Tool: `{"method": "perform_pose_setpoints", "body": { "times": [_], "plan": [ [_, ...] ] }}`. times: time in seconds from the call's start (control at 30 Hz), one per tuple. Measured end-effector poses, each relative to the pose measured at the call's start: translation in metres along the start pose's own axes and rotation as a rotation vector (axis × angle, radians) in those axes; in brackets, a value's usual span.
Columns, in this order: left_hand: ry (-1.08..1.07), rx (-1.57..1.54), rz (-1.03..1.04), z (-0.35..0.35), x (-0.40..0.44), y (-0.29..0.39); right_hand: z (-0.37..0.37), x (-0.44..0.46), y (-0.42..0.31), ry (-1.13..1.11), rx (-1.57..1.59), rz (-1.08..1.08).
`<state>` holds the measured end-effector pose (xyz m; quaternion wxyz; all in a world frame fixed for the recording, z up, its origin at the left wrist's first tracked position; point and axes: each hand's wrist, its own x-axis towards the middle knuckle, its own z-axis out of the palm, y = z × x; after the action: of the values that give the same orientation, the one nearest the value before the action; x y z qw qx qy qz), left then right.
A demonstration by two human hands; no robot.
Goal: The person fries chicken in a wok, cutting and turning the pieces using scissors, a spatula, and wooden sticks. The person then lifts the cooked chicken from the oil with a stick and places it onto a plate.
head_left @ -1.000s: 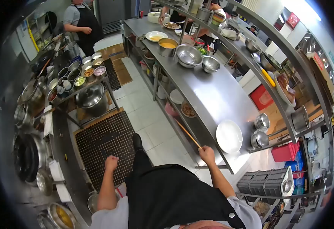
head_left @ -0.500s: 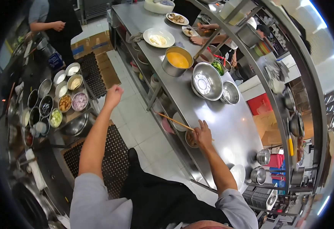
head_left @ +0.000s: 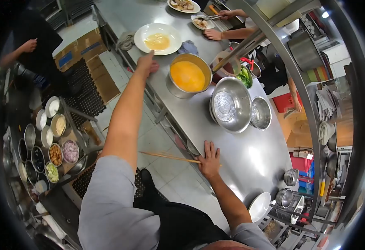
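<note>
My left hand [head_left: 147, 66] reaches over the near edge of the steel counter. Its forefinger points at the near rim of a white plate [head_left: 138, 39] that has a yellowish liquid on it; whether it touches the rim I cannot tell. My right hand [head_left: 209, 161] rests on the counter's edge with fingers forward, holding a pair of long wooden chopsticks [head_left: 165, 156] that stick out to the left over the floor. Between the hands stands a steel pot [head_left: 176, 89] of orange-yellow liquid. Stacked steel bowls [head_left: 241, 106] are just right of it.
A grey cloth [head_left: 126, 41] and a blue cloth [head_left: 188, 48] lie by the plate. Across the counter a co-worker's hand [head_left: 213, 34] is beside a small plate of food. Ingredient tins [head_left: 70, 151] fill a stand on the left. A steel shelf post [head_left: 243, 43] rises at the right.
My left hand has swung from above the floor to the white plate, its forefinger now extended. The view has shifted towards the counter. My right hand still holds the chopsticks at the edge.
</note>
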<state>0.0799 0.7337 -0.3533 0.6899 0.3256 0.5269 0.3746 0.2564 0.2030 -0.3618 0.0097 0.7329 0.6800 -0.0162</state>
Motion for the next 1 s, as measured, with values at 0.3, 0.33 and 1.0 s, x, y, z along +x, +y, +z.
{"method": "perform_pose_setpoints", "body": {
  "times": [0.3, 0.33, 1.0],
  "plan": [
    [0.182, -0.184, 0.064, 0.012, 0.058, 0.002, -0.008, 0.002, 0.001, -0.006, 0.050, -0.005],
    [0.188, -0.179, 0.067, 0.010, 0.051, 0.000, -0.008, 0.002, 0.001, -0.003, 0.058, -0.012],
    [0.499, -0.253, 0.429, -0.196, -0.568, -0.078, 0.022, -0.015, 0.013, 0.144, 0.023, -0.117]
  ]
}}
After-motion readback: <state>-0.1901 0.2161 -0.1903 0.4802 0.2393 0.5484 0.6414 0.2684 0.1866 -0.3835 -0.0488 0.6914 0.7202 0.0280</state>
